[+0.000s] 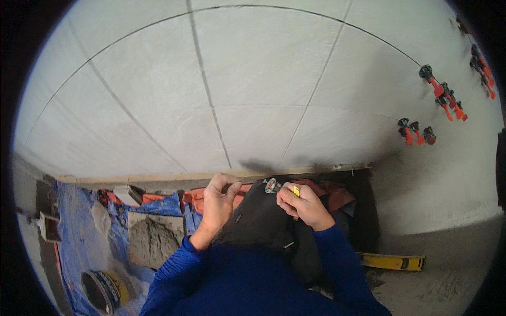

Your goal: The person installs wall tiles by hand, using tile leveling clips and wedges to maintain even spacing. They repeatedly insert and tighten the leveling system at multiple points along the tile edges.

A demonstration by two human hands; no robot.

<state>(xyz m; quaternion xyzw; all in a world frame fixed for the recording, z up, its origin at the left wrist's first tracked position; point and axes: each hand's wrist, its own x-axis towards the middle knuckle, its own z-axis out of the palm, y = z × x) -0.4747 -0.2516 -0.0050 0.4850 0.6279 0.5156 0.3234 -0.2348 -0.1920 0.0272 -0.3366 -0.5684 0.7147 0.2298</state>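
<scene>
My right hand (pixel 305 204) is closed around a tile levelling spacer. The spacer's round dark head (pixel 272 186), with a red and white centre, sticks out to the left of the fingers. A thin yellow tool (pixel 296 192) also shows in that grip; its kind is mostly hidden. To the left, my left hand (pixel 219 203) has its fingers curled, the thumb close to the index fingertip. Whether anything tiny sits in this pinch cannot be made out. A gap separates the left hand from the spacer. Both hands are above my dark trousers (pixel 253 224).
Large pale tiles (pixel 253 63) rise ahead, with several red-handled levelling spacers (pixel 437 88) along joints at right. Left, on a blue tarp (pixel 74 221), are a board with grey mortar (pixel 153 243) and a bucket (pixel 100 292). A yellow spirit level (pixel 392 262) lies at right.
</scene>
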